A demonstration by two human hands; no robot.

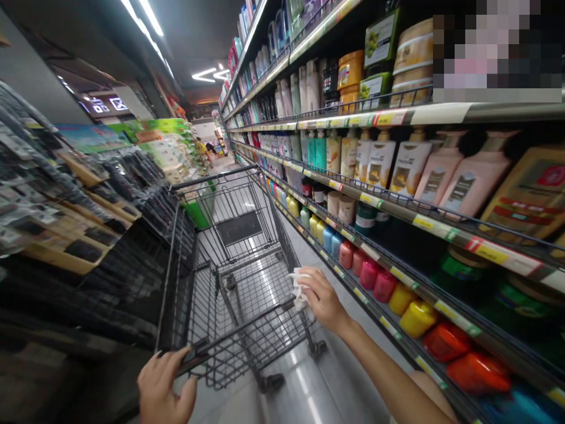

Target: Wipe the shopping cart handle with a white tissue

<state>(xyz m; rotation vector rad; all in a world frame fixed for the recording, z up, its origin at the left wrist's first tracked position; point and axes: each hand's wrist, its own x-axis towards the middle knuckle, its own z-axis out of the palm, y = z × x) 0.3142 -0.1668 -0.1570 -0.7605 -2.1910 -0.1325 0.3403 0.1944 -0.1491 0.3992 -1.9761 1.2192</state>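
Observation:
A black wire shopping cart (242, 277) stands before me, and its basket has no goods in it. My left hand (165, 383) is at the left end of the cart's handle (247, 330), its fingers bent over the bar and the thumb below. A crumpled white tissue (301, 288) is pinched in the fingers of my right hand (324, 297). That hand is at the right end of the handle; whether it also touches the bar I cannot tell.
Along the right run shelves (353, 194) of pump bottles, jars and colourful containers, close to the cart. Racks of dark packaged goods (88, 218) line the left. Farther down the aisle are stacked green-and-white packs (170, 147) and a person (203, 147).

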